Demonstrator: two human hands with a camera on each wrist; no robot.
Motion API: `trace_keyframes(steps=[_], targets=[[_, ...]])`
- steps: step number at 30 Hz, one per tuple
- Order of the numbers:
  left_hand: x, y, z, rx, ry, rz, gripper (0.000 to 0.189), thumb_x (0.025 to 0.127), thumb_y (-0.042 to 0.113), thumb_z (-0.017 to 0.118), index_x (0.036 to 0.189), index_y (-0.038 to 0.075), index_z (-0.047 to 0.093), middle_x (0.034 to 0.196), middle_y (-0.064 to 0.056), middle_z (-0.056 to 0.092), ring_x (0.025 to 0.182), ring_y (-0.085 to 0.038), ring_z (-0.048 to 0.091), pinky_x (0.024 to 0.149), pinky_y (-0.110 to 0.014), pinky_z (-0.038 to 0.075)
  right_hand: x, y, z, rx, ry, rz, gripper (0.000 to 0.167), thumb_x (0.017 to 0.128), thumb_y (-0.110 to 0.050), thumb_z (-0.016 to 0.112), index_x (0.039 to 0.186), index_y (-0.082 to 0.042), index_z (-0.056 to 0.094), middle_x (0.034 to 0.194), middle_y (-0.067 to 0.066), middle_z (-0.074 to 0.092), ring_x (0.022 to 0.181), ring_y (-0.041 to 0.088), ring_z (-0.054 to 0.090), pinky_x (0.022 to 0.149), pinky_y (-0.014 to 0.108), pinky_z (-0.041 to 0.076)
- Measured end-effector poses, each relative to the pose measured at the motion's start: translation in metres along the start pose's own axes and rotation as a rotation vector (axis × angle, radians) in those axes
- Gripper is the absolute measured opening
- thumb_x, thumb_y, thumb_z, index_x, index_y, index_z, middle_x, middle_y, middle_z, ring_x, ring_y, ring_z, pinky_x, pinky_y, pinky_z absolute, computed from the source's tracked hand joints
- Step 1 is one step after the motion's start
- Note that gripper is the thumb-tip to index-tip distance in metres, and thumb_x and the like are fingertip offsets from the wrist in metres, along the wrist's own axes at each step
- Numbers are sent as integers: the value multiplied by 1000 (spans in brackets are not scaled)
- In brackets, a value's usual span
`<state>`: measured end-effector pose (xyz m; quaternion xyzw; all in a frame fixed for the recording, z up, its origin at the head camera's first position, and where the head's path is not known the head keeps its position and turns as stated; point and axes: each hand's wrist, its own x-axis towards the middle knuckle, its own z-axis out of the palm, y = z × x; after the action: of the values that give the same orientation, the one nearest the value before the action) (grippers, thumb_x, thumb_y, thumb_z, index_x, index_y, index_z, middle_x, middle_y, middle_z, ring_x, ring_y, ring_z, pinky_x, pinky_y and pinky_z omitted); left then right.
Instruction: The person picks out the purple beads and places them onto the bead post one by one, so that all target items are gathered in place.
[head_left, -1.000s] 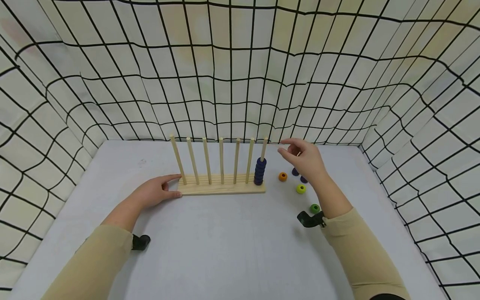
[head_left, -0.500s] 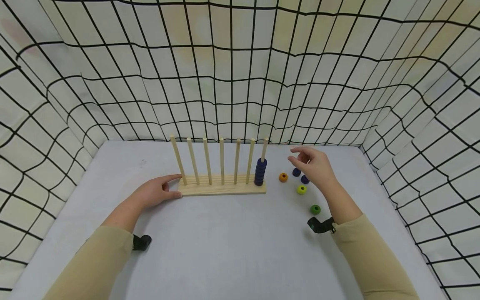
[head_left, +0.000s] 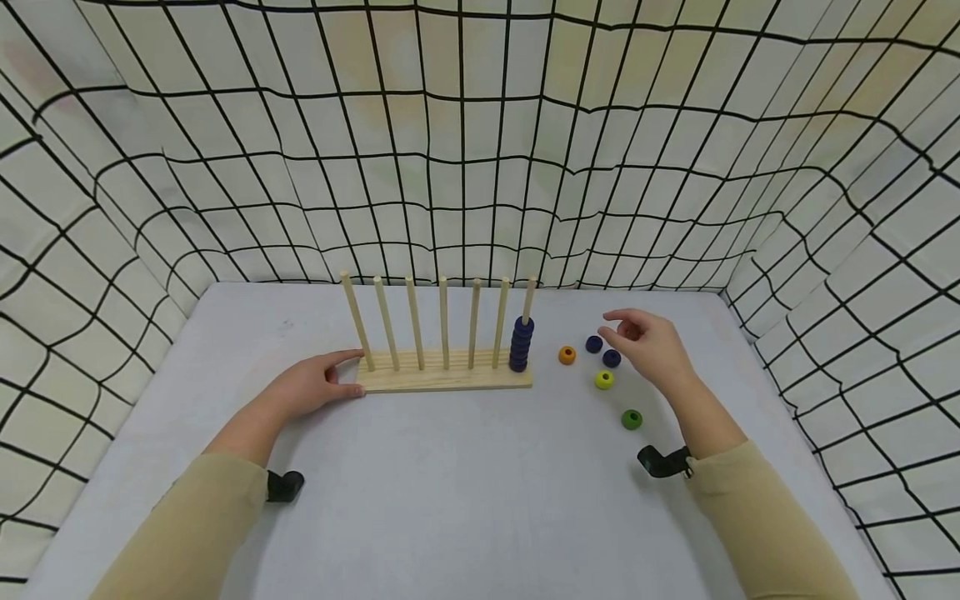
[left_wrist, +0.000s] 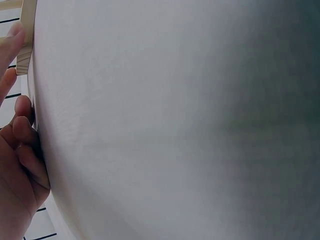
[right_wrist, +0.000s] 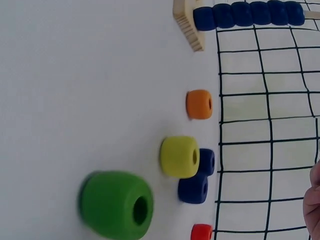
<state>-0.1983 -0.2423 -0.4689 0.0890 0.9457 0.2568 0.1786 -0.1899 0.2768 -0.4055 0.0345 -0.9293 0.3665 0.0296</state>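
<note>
A wooden peg rack [head_left: 446, 381] with several upright dowels stands in the head view. Its rightmost dowel carries a stack of dark blue beads [head_left: 521, 345]; the other dowels are bare. My left hand [head_left: 303, 387] grips the rack's left end, thumb at the front edge and forefinger at the back. To the right, my right hand [head_left: 651, 348] hovers with fingers loosely bent and nothing between them. Near its fingertips lie two loose blue beads [head_left: 611, 358]. An orange bead [head_left: 567, 355], a yellow bead [head_left: 603, 379] and a green bead [head_left: 632, 419] lie around them.
A red bead [right_wrist: 201, 232] shows at the bottom of the right wrist view; in the head view it cannot be seen. A white cloth covers the table [head_left: 450, 500]. Black netting [head_left: 465, 158] over pale walls encloses the back and sides.
My right hand has moved right and toward me, away from the bead stack, and down over the loose beads. The left hand and the rack have stayed in place.
</note>
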Motion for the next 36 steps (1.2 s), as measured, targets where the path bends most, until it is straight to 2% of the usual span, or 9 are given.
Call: trace_keyframes(steps=[19, 36], targets=[[0, 2, 0, -6, -4, -5, 81, 86, 53, 72, 151, 18, 42, 81, -4, 48, 71, -19, 43, 64, -35, 33, -6, 39, 0, -77, -53, 66, 44, 94, -40, 68, 127, -10, 66, 91, 6, 55, 81, 24, 50, 60, 31, 43], [-1, 2, 0, 3, 2, -1, 81, 85, 54, 72, 151, 18, 42, 81, -4, 48, 71, -19, 43, 64, -35, 32, -1, 42, 5, -228, -184, 145, 36, 96, -29, 66, 128, -11, 66, 92, 7, 57, 79, 24, 48, 63, 33, 39]])
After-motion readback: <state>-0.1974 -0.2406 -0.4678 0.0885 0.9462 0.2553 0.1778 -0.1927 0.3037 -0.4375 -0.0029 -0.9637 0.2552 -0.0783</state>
